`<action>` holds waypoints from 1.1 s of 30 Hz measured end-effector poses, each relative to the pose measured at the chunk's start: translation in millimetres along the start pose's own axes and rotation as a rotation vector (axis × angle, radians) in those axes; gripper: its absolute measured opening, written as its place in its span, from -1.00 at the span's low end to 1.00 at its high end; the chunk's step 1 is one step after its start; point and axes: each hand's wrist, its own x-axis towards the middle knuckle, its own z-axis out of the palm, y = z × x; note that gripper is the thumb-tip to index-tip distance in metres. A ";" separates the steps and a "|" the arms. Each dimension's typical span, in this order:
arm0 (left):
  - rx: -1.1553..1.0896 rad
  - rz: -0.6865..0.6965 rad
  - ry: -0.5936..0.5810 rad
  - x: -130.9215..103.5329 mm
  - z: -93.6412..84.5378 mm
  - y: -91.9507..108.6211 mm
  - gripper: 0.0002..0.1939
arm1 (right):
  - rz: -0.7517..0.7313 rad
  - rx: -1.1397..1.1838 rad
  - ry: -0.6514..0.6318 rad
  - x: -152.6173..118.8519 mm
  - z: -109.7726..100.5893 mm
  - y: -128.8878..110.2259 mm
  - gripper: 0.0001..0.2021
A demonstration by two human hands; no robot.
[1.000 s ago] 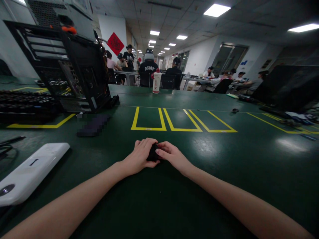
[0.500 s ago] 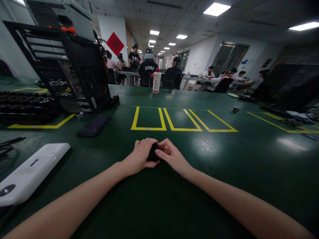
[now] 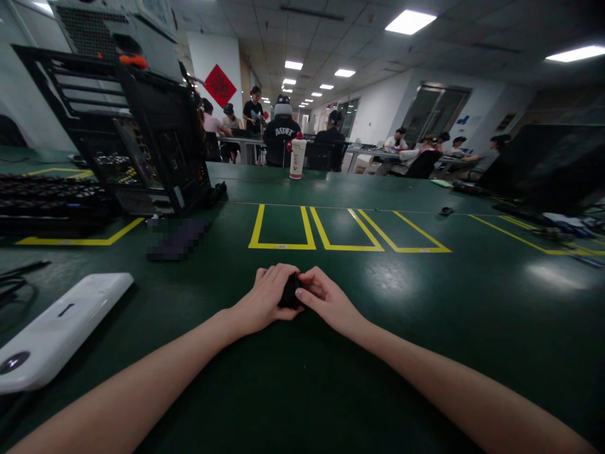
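A small dark rounded object [image 3: 290, 291] sits between my hands, low over the green table [image 3: 302, 378]; its kind cannot be made out. My left hand [image 3: 267, 296] wraps round it from the left, with the fingers over the top and the thumb below. On its right side, my right hand [image 3: 326, 299] is closed, thumb and curled fingers pressed against the object. Most of the object is hidden by the fingers. Just beyond the hands, yellow tape outlines [image 3: 282, 246] mark the table.
At left stand an open black computer case [image 3: 165, 145], a dark pixelated item [image 3: 177, 241] and a white device [image 3: 66, 331]. A white cup [image 3: 297, 157] stands at the far edge. Dark equipment [image 3: 558, 164] is at right; several people sit beyond.
Both hands stay round the dark object, almost in the same place. The whole view has shifted very slightly.
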 end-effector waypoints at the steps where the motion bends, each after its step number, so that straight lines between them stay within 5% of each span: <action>1: -0.001 0.000 -0.002 0.0 -0.5 0.4 -0.50 | 0.007 0.001 0.015 1.6 -0.1 0.9 -0.85; 7: -0.019 0.002 -0.005 -1.0 -2.6 0.1 -0.51 | 0.112 0.012 0.022 5.4 -2.9 2.0 -0.73; 13: -0.017 0.000 -0.004 -1.6 -1.6 -1.2 -0.50 | 0.015 0.077 -0.056 -0.6 -2.1 0.1 -0.74; 19: -0.016 0.006 0.002 -0.5 -0.8 -1.4 -0.50 | 0.000 0.033 0.019 1.7 0.6 -0.6 -0.89; 25: 0.001 0.007 0.018 0.0 1.1 -2.0 -0.49 | 0.097 -0.007 0.038 3.7 -1.2 0.2 -0.77; 33: -0.013 0.002 0.003 -0.2 0.1 -1.8 -0.50 | 0.006 0.093 -0.048 -1.6 -1.9 -2.9 -0.79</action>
